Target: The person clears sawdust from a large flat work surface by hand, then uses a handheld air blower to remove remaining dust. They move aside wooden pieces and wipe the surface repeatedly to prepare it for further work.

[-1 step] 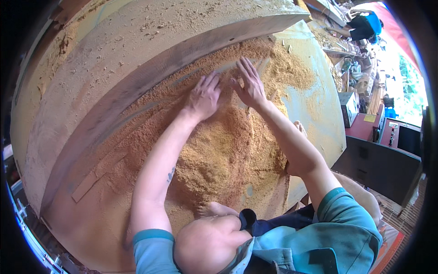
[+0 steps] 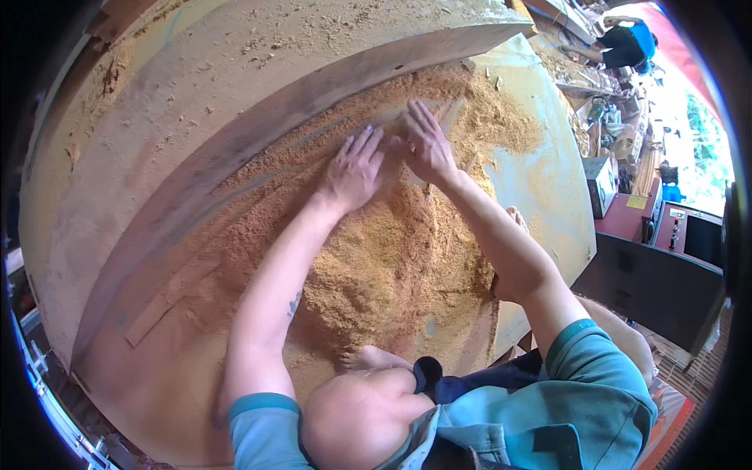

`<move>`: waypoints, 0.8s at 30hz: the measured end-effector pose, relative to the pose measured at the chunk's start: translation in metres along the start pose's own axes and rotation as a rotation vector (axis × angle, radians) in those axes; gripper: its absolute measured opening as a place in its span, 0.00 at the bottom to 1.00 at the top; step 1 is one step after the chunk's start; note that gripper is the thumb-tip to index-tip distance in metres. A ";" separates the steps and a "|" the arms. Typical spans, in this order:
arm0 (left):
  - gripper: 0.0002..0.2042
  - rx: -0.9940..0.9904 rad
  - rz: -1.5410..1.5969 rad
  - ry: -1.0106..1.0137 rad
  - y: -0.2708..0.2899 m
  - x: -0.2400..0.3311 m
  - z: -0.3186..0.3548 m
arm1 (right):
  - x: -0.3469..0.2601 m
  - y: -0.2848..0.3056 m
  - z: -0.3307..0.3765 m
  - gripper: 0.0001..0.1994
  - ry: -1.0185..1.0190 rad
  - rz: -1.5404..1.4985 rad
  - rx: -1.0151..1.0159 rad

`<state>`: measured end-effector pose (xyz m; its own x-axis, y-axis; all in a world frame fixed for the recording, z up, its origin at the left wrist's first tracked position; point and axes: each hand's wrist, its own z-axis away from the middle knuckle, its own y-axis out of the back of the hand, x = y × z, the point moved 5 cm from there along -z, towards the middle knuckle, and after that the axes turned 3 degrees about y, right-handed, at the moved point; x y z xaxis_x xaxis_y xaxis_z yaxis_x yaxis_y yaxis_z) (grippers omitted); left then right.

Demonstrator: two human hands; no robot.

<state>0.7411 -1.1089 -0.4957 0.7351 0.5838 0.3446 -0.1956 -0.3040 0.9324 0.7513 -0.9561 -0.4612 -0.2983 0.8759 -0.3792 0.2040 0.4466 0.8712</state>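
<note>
A broad heap of orange-brown sawdust (image 2: pixel 348 270) covers a large pale board (image 2: pixel 560 207). My left hand (image 2: pixel 352 172) lies palm down on the upper part of the heap, fingers stretched and a little apart. Just to its right, my right hand (image 2: pixel 429 149) rests on the sawdust too, its fingers extended forward and the thumb pointing at the left hand. Neither holds anything. Beyond both hands runs the curved inner edge of a thick wooden slab (image 2: pixel 258 129), with streaks of bare surface showing between sawdust and slab.
Thin flat wood strips (image 2: pixel 160 313) lie half buried at lower left. My bare foot (image 2: pixel 374 359) is at the heap's near side. To the right stand a dark-panelled machine (image 2: pixel 658 278) and a grey box (image 2: pixel 600 186). Another person (image 2: pixel 629 43) bends over at the far right.
Both hands have shifted very slightly on the sawdust. The left has edged right, and the right hand's fingers have tilted a little left. The heap and slab look the same.
</note>
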 end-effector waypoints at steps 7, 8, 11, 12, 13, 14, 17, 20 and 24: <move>0.28 -0.230 0.291 0.059 0.007 0.036 0.089 | -0.035 -0.011 0.045 0.24 0.010 -0.225 -0.168; 0.28 -0.260 0.403 0.119 0.019 0.036 0.099 | -0.023 -0.009 0.044 0.24 -0.082 -0.196 -0.138; 0.28 -0.020 0.232 0.166 0.029 0.031 0.108 | 0.001 -0.013 0.043 0.24 -0.349 -0.117 -0.055; 0.28 0.007 0.193 0.173 0.021 0.025 0.110 | -0.003 -0.028 0.054 0.25 -0.247 0.018 0.072; 0.27 0.001 0.178 0.189 0.019 0.022 0.112 | -0.016 -0.038 0.053 0.26 -0.221 -0.006 0.051; 0.27 -0.005 0.163 0.204 0.018 0.020 0.116 | -0.031 -0.047 0.055 0.26 -0.196 -0.030 0.030; 0.22 -0.023 0.166 0.264 0.022 0.015 0.128 | -0.069 -0.066 0.059 0.26 -0.169 -0.106 -0.045; 0.19 0.000 0.165 0.329 0.025 0.009 0.149 | -0.092 -0.083 0.064 0.27 -0.157 -0.163 -0.106; 0.18 0.014 0.148 0.407 0.037 -0.004 0.192 | -0.141 -0.104 0.070 0.31 -0.126 -0.187 -0.093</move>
<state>0.8552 -1.2668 -0.4834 0.3835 0.7815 0.4922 -0.2686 -0.4156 0.8690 0.8371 -1.1133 -0.5197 -0.2030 0.7980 -0.5675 0.0674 0.5896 0.8049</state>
